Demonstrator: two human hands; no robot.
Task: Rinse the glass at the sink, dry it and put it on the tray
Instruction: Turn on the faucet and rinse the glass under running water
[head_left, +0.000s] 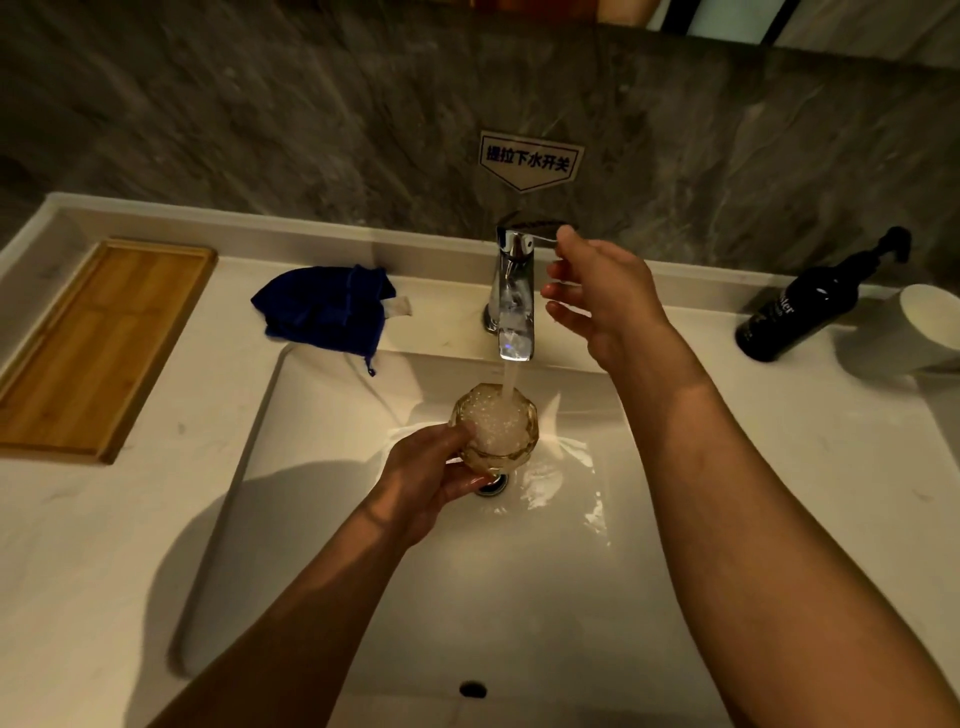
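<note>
Counter space is pretty roomy: the white rectangular sink basin (363, 545) sits in the middle, with the flat bamboo tray (98, 348) well off to the left by the counter's edge and a crumpled blue cloth (324, 309) between tray and chrome faucet (511, 291). Our left hand (431, 478) is wrapped around the faceted amber glass (496, 426), holding it over the drain under the running stream. Our right hand (602, 296) hangs loosely spread, fingertips at the faucet lever, gripping nothing.

Faucet (511, 291) blocks basin's back – counter between cloth (324, 309), tray (98, 348) open.
</note>
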